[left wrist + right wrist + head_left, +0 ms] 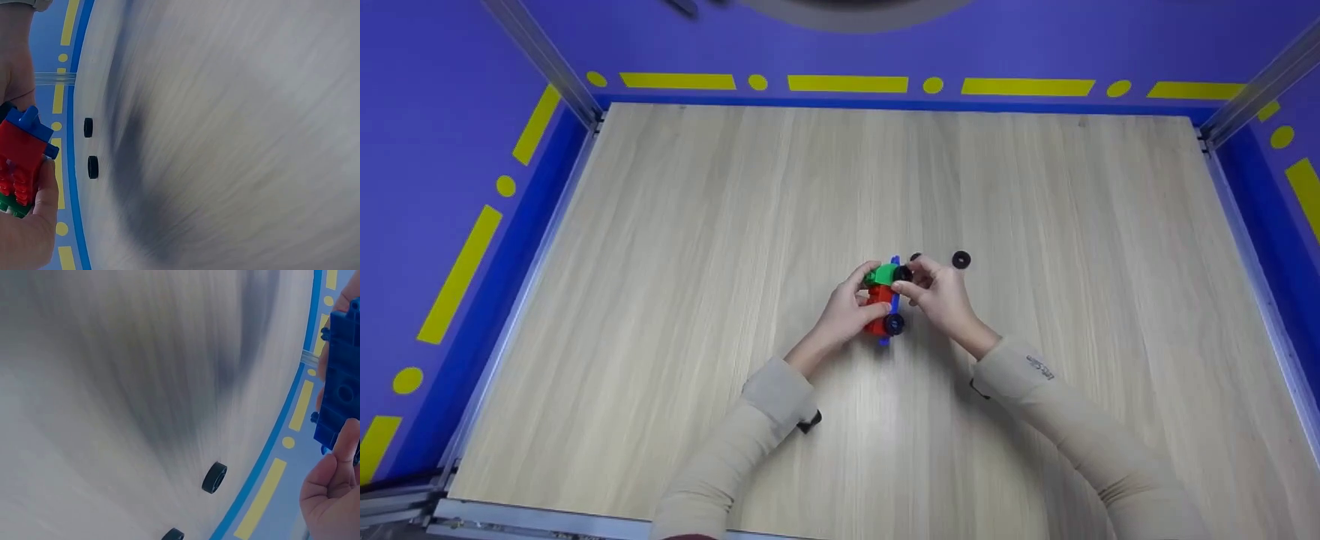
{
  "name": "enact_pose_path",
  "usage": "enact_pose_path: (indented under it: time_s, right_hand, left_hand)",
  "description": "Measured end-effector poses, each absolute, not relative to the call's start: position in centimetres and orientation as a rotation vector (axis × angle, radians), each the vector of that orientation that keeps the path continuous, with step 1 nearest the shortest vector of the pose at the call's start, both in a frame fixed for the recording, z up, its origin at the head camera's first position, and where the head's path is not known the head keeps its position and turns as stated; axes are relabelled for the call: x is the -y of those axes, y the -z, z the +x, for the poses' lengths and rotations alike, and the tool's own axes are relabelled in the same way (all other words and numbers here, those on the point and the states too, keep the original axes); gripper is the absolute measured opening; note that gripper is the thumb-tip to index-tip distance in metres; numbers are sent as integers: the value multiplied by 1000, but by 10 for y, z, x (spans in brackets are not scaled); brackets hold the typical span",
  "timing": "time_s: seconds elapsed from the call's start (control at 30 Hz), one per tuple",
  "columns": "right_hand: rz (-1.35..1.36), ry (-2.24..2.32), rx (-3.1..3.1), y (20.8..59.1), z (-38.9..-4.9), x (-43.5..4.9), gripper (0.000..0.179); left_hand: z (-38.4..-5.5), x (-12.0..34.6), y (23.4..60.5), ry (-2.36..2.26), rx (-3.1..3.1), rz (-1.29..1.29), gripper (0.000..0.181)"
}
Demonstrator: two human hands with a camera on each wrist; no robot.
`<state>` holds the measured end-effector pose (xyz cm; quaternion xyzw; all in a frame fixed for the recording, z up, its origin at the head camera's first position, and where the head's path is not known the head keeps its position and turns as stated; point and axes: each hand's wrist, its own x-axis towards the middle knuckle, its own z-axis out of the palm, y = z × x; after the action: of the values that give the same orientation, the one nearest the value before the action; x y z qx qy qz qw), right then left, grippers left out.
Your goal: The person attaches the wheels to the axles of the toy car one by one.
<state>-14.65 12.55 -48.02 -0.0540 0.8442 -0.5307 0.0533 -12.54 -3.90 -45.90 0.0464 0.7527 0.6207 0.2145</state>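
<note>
Head: toy, tabletop, blue walls

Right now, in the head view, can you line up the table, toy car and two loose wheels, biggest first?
Table
Toy car
Right loose wheel and left loose wheel: can't rank, because the left one is partly hidden.

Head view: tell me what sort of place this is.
Probably a purpose-built work booth: a wood-grain table is enclosed on three visible sides by blue walls with yellow stripes, and metal posts stand at its far corners.
</note>
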Motion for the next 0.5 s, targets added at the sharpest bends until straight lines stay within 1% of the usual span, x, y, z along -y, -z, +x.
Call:
enact_pose_path:
  time_s: [0.17, 0.5]
  right_hand:
    - [-278, 1533, -2602, 481, -147, -129, 23]
    - [-423, 1370, -2643, 478, -150, -135, 19]
  left_hand:
    - [-126, 41, 459, -1700, -2072, 136, 62]
    - [-126, 43, 458, -1681, -2046, 129, 62]
